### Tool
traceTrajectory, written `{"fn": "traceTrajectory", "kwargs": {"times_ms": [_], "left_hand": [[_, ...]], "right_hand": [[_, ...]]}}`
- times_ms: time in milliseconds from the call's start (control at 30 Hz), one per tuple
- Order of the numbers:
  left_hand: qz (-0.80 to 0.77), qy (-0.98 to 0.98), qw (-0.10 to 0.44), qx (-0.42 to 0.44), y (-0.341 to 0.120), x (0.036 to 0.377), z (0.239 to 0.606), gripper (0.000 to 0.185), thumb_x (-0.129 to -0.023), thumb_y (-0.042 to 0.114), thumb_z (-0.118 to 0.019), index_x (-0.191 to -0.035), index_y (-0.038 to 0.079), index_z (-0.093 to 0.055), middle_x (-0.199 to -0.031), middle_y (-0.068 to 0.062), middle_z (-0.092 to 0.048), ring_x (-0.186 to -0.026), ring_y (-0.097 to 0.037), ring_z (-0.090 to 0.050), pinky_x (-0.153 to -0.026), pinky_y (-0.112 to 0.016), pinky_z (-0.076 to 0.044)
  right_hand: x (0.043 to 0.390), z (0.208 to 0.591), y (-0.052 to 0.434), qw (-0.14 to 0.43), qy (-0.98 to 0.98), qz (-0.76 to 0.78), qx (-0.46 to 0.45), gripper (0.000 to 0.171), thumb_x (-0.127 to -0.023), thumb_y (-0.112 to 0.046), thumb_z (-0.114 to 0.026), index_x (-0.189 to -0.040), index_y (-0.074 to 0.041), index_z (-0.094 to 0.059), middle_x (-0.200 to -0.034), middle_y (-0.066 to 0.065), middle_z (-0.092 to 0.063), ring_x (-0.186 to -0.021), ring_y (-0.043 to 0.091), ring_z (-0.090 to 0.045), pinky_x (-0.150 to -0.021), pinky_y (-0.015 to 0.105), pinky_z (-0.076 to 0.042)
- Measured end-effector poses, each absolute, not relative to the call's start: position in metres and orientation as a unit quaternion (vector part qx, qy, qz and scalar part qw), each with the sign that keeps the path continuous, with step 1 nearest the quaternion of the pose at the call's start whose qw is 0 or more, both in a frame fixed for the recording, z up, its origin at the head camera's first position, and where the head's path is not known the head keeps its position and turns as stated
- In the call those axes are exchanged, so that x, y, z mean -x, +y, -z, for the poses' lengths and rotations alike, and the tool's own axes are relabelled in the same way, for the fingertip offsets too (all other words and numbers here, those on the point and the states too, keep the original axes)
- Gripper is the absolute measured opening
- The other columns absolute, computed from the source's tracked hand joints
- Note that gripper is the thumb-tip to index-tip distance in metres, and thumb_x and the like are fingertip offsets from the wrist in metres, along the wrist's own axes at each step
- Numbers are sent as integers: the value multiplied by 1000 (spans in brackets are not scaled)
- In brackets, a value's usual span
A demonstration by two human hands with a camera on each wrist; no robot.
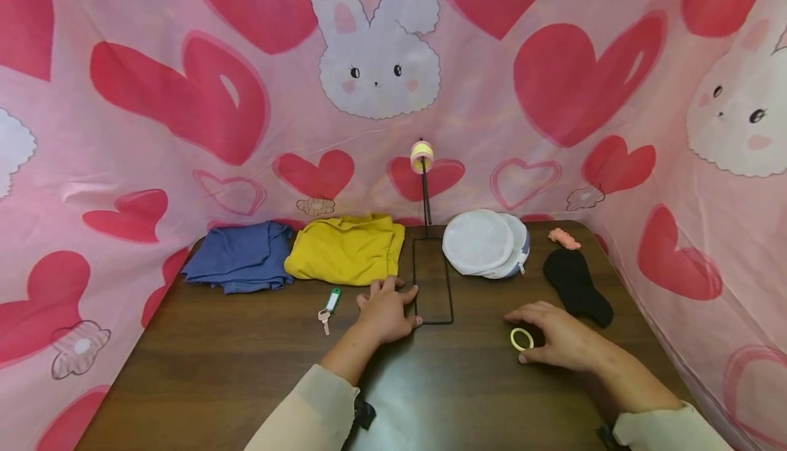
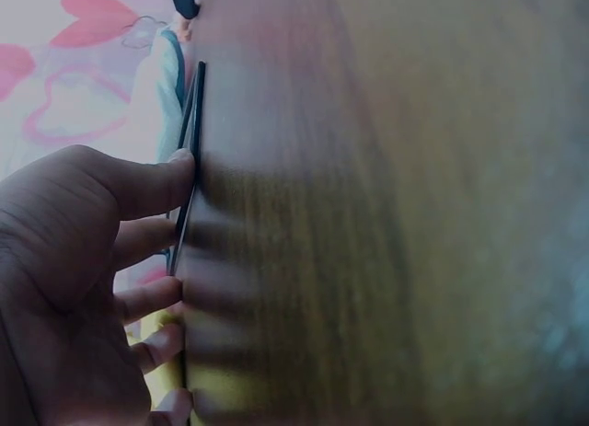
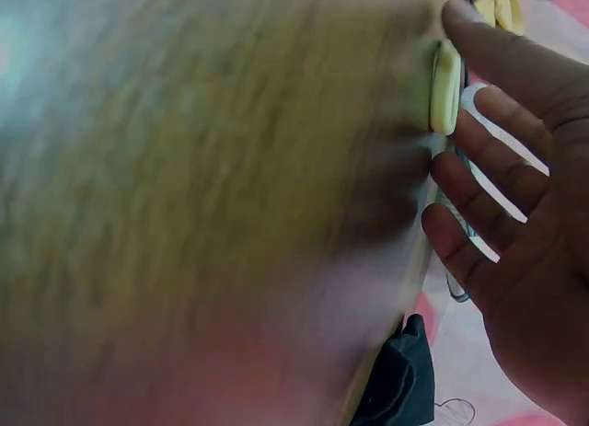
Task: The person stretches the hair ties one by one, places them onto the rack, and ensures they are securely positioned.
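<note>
So the left hand (image 1: 386,311) sits flat on the counter (image 1: 246,369), grip open, fingertips (image 2: 179,164) touching the black wire stand (image 1: 433,280) at its base frame. The right hand (image 1: 562,342) rests nearby with its grip open and relaxed too, fingers spread over a pale yellow ring (image 1: 521,339) lying on the counter, thumb right beside it. There's a key with a green tag (image 1: 328,307) just left of the left hand, and a black sock (image 1: 576,287) behind the right one.
</note>
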State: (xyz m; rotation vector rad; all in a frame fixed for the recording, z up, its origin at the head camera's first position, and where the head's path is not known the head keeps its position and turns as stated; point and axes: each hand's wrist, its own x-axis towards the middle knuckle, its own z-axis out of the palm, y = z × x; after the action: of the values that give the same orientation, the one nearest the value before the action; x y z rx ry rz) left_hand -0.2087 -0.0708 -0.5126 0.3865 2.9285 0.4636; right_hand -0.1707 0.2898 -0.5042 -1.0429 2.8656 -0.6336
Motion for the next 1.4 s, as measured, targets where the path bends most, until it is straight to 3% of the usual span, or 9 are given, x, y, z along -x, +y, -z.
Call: {"fn": "traceTrajectory", "kwargs": {"times_ms": [167, 333, 467, 1200, 1400], "left_hand": [[-154, 977, 78, -127, -70, 209, 513, 68, -90, 54, -76, -151, 34, -55, -155, -5, -42, -135, -37, -36, -93, -65, -30], [-157, 976, 78, -127, -70, 208, 513, 68, -90, 54, -76, -151, 34, -55, -155, -5, -42, -135, -37, -36, -93, -65, -30], [-157, 976, 76, -128, -69, 208, 512, 67, -90, 54, -76, -151, 34, -55, -155, -5, -42, -135, -37, -36, -94, -65, -29], [-155, 976, 73, -132, -71, 208, 512, 67, -90, 54, -76, -151, 33, -56, -154, -5, -43, -135, -37, -36, -93, -65, -30], [-157, 976, 76, -128, -71, 208, 511, 67, -90, 53, -76, -150, 33, -57, -154, -6, -43, -135, -37, -36, -93, -65, -30]], "right_hand": [[172, 505, 292, -2, 921, 190, 340, 57, -74, -27, -94, -123, -12, -72, -115, -6, -70, -108, 19, -61, -92, 47, -51], [173, 505, 291, -18, 919, 187, 346, 46, -77, -20, -90, -119, -12, -73, -100, -13, -64, -96, 10, -58, -84, 40, -52], [174, 505, 288, -29, 916, 191, 353, 39, -80, -15, -87, -117, -13, -73, -96, -14, -62, -93, 7, -57, -81, 38, -52], [189, 465, 244, -143, 869, 252, 400, 36, -80, -4, -87, -112, -13, -75, -100, -9, -69, -85, 4, -63, -72, 28, -55], [193, 448, 229, -163, 857, 255, 417, 36, -79, -4, -87, -111, -13, -75, -102, -8, -71, -88, 5, -66, -77, 28, -56]]}}
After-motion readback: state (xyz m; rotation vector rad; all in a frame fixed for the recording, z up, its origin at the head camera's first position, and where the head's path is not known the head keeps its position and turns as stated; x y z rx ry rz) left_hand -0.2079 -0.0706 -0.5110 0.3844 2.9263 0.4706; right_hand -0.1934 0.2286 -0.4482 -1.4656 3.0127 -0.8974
